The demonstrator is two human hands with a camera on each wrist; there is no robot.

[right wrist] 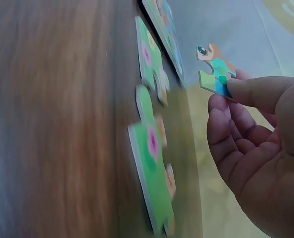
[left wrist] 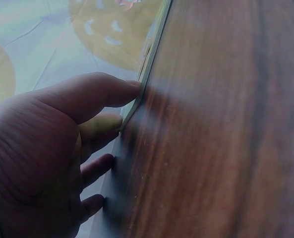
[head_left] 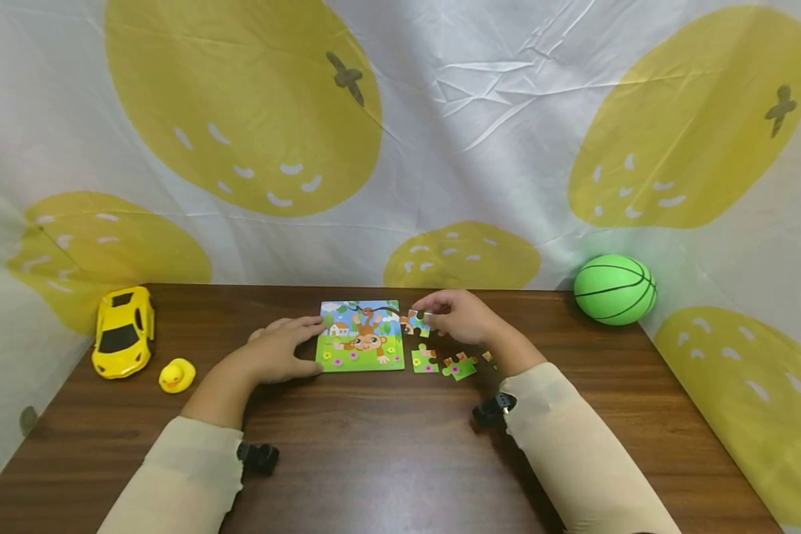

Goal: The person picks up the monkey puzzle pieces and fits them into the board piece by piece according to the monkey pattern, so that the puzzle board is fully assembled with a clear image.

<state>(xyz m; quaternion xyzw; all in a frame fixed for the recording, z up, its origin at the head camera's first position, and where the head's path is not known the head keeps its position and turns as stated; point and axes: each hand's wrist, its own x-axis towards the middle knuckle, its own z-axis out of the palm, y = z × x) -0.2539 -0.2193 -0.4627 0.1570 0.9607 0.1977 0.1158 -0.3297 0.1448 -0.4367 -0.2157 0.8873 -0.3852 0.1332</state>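
Observation:
A square puzzle board (head_left: pixel 359 350) printed with a cartoon monkey lies flat on the table. My left hand (head_left: pixel 282 351) is at its left side, thumb and forefinger apart and touching the edge. In the left wrist view the thumb (left wrist: pixel 109 89) rests against the board's thin edge (left wrist: pixel 147 69). My right hand (head_left: pixel 463 320) pinches a puzzle piece (right wrist: pixel 217 74) between thumb and fingertips, raised just right of the board. Loose green pieces lie below that hand: one with a flower (head_left: pixel 425 360), another beside it (head_left: pixel 460 368), and a third partly hidden by the right wrist.
A yellow toy car (head_left: pixel 123 334) and a yellow rubber duck (head_left: pixel 176 376) stand at the table's left. At the back right corner sits a green ball (head_left: pixel 615 290). A fruit-patterned cloth (head_left: pixel 440 148) hangs behind the brown wooden table (head_left: pixel 374 452).

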